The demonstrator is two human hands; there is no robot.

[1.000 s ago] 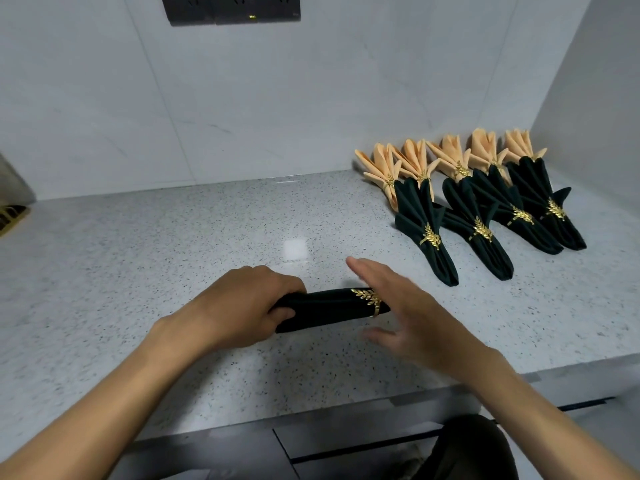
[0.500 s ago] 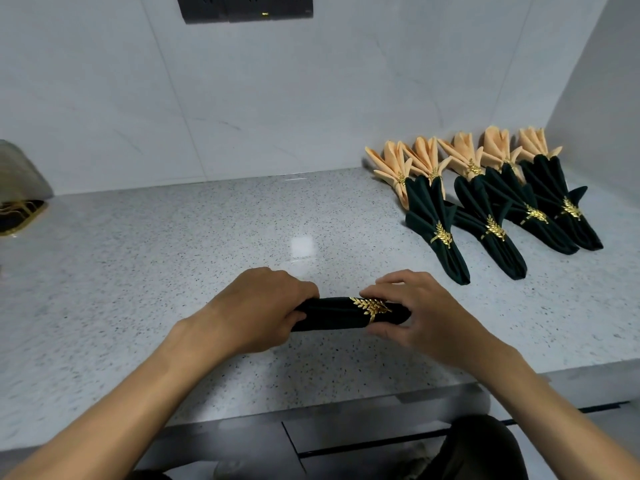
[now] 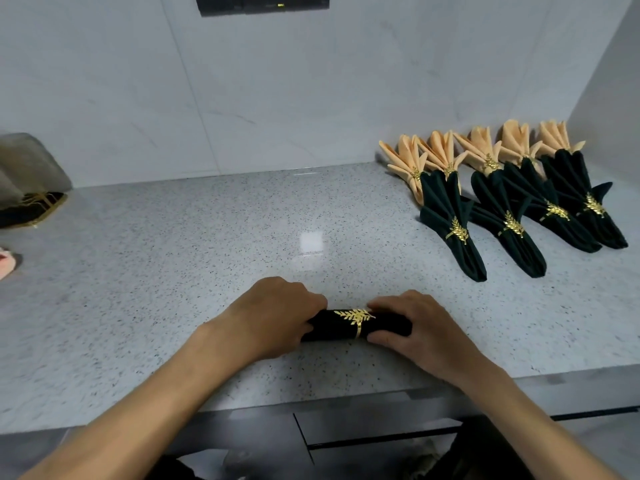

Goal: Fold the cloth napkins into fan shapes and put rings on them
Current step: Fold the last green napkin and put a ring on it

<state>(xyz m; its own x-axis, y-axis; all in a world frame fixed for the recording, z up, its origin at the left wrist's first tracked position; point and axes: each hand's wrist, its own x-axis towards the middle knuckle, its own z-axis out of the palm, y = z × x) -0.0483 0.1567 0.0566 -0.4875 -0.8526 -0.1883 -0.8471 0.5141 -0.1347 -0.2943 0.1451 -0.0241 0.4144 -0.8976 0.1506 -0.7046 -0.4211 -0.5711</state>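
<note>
Now my left hand [image 3: 273, 315] and right hand [image 3: 415, 329] grip opposite ends of the dark napkin [image 3: 341, 329], lying left-right; gold ring [image 3: 358, 322] probably centred between them.

The left hand [image 3: 277, 315] covers the left end of the dark napkin [image 3: 381, 325]; the right hand [image 3: 420, 329] covers its right end. At the left edge, a pink thing [image 3: 6, 266] is cut off, unidentifiable. The peach napkins [image 3: 408, 161] are partly hidden behind the green fans [image 3: 446, 202].

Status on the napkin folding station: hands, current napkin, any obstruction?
Left hand and right hand grip the dark napkin ends. Gold ring sits mid-roll, not fanned. Finished napkins far right, nothing obstructing.
</note>
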